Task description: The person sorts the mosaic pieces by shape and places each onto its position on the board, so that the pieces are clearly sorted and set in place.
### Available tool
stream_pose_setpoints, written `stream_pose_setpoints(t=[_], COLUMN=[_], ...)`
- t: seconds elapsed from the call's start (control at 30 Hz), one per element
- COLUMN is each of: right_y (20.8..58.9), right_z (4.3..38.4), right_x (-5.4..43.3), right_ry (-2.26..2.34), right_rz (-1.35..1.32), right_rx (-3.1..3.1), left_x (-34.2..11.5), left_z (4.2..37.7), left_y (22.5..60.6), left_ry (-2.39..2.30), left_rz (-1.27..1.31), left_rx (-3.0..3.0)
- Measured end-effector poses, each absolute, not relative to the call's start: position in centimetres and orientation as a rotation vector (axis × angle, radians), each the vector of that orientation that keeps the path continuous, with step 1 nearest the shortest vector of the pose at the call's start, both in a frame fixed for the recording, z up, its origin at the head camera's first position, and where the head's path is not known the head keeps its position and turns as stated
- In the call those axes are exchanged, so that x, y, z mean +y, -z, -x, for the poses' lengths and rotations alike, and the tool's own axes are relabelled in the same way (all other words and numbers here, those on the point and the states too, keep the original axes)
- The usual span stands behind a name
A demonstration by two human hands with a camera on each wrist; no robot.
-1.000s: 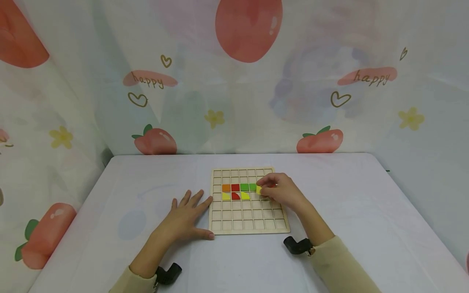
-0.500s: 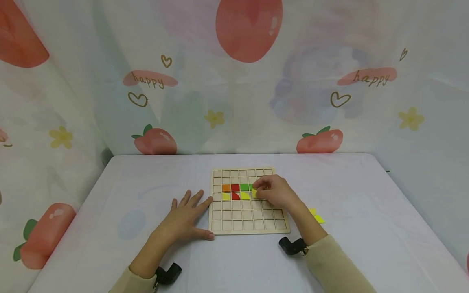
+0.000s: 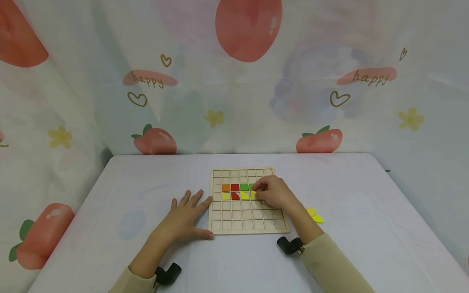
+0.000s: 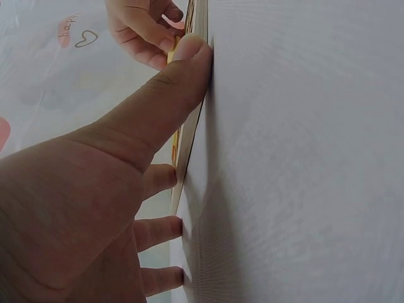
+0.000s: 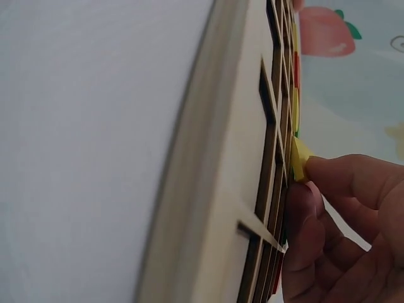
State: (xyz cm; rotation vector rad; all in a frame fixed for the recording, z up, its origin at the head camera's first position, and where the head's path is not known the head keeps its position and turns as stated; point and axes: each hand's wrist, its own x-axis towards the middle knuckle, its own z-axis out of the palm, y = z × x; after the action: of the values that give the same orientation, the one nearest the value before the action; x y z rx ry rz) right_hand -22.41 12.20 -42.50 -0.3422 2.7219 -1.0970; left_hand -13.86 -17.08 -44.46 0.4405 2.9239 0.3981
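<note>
A wooden grid board (image 3: 234, 225) lies on the table. My right hand (image 3: 276, 192) pinches a small yellow tile (image 5: 300, 161) between thumb and fingertip, tilted against the grid in the right wrist view. In the head view this tile is at the right end of the lower row of tiles. That row holds a yellow tile (image 3: 225, 197), a red one (image 3: 235, 196) and another yellow one (image 3: 245, 196). Above it sit orange (image 3: 226, 187), red (image 3: 235, 187) and green (image 3: 244, 187) tiles. My left hand (image 3: 185, 219) is spread on the table, fingertips at the board's left edge.
Loose yellow pieces (image 3: 317, 219) lie on the white tablecloth (image 3: 351, 195) beside my right forearm, which partly covers them. A patterned curtain (image 3: 242, 101) hangs behind the table's far edge. Each wrist wears a black camera (image 3: 289, 245).
My right hand has shifted a little left with the yellow tile, bringing it up beside the lower row. Loose yellow pieces now show past the forearm. My left hand stays put.
</note>
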Motion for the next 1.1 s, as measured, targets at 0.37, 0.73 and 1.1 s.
stream_pose_setpoints(t=[0.37, 0.73, 1.1], right_y=[42.09, 42.17, 42.08], right_z=[22.26, 22.41, 22.26], right_x=[11.78, 11.53, 11.38], right_ry=[1.017, 0.960, 0.957], right_rz=[0.375, 0.353, 0.369], right_rx=[2.743, 2.747, 2.767], left_x=[-17.13, -17.14, -17.13], left_z=[13.84, 13.88, 13.90], left_y=[44.44, 44.53, 44.54], left_ry=[-0.401, -0.390, -0.390], left_rz=[-0.441, -0.438, -0.441], left_rx=[2.918, 2.923, 2.922])
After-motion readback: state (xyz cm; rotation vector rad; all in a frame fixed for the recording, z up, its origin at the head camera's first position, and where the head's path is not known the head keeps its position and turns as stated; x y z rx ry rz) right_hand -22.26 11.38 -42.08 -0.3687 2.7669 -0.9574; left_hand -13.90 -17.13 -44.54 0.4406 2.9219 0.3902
